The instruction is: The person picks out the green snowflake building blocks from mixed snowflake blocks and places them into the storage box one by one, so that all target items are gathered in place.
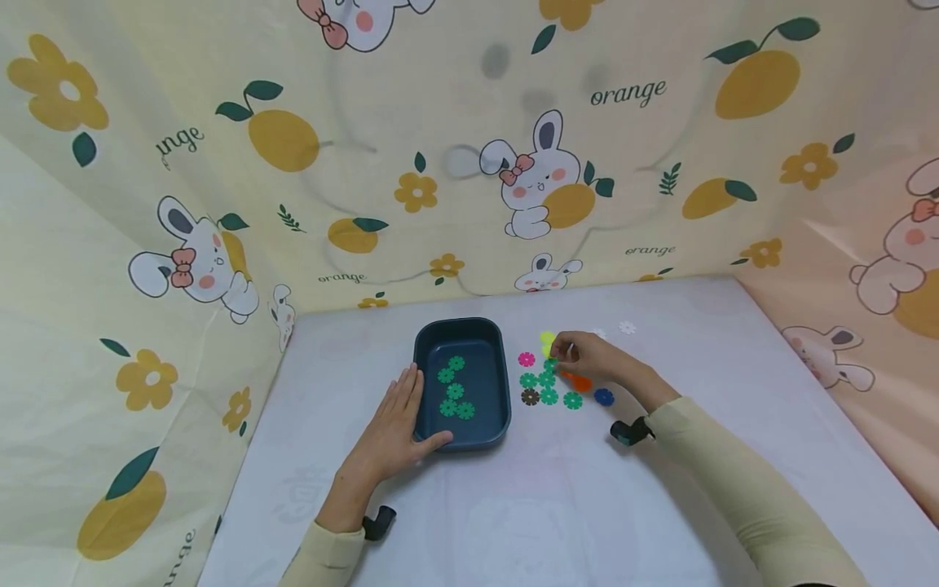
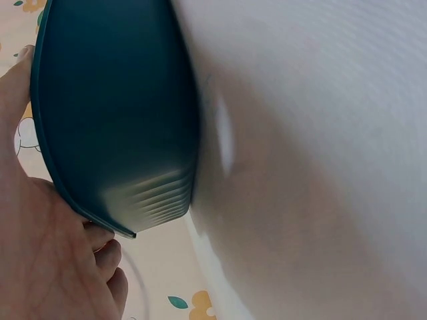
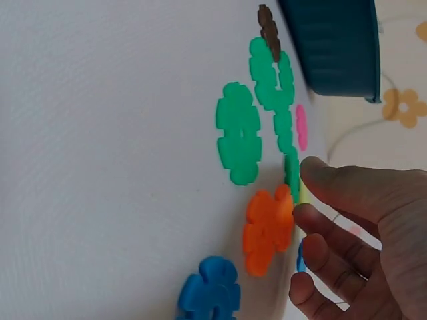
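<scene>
A dark blue tray [image 1: 477,442] stands on the table, with several green notched flower-shaped discs [image 1: 455,391] lying inside. My left hand [image 1: 392,428] rests against its left side, fingers straight along the rim and thumb by the near edge. The left wrist view shows the tray's outer wall [image 2: 120,107] beside that hand. To the right of the tray, my right hand [image 1: 592,359] hovers over a loose group of discs. Its thumb and forefinger stand apart close to a green disc [image 3: 291,177]; nothing is visibly gripped. An orange disc [image 3: 267,230] lies under the fingers.
Around the right hand lie more green discs [image 1: 548,396], a brown one [image 1: 531,397], a pink one [image 1: 526,359], yellow ones [image 1: 547,337] and a blue one [image 1: 604,397]. A white disc [image 1: 627,328] lies farther back. Patterned cloth [image 1: 440,163] hangs behind the table.
</scene>
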